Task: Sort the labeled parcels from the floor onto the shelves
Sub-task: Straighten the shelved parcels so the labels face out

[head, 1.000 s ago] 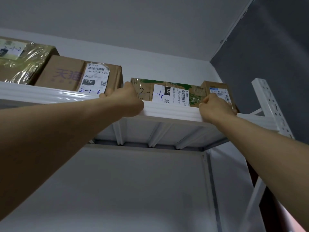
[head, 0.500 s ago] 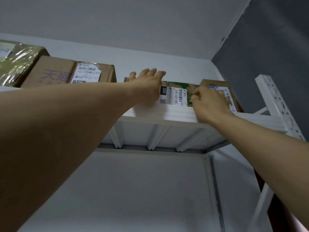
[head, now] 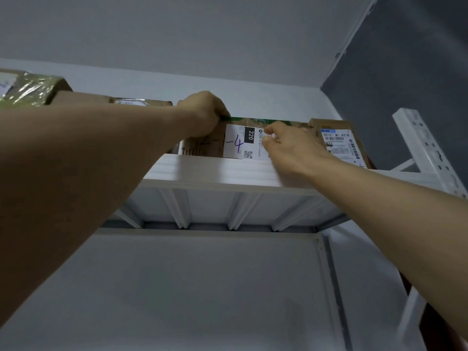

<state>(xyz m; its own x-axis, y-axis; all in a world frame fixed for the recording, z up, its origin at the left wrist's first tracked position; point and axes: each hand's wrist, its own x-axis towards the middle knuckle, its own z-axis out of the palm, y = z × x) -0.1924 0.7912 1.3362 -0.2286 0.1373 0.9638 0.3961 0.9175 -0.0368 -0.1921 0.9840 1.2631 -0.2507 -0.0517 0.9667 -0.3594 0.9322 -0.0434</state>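
Note:
A flat cardboard parcel [head: 235, 144] with a white label marked "2-1-4" stands on the top white shelf [head: 217, 171], seen from below. My left hand [head: 202, 112] is curled over the parcel's upper left corner and grips it. My right hand [head: 286, 148] rests against the parcel's front face at the right side of the label, fingers bent on it. My left forearm hides most of the brown parcel [head: 141, 102] to the left.
A tape-wrapped parcel [head: 30, 87] sits at the far left of the same shelf. Another brown parcel [head: 339, 140] with a printed label stands right of the held one. A white perforated upright [head: 428, 148] rises at the right; the dark wall is behind it.
My left hand went from the shelf edge up over the parcel and closed on its top left corner. The right hand slid left onto the label. The camera tilted down slightly.

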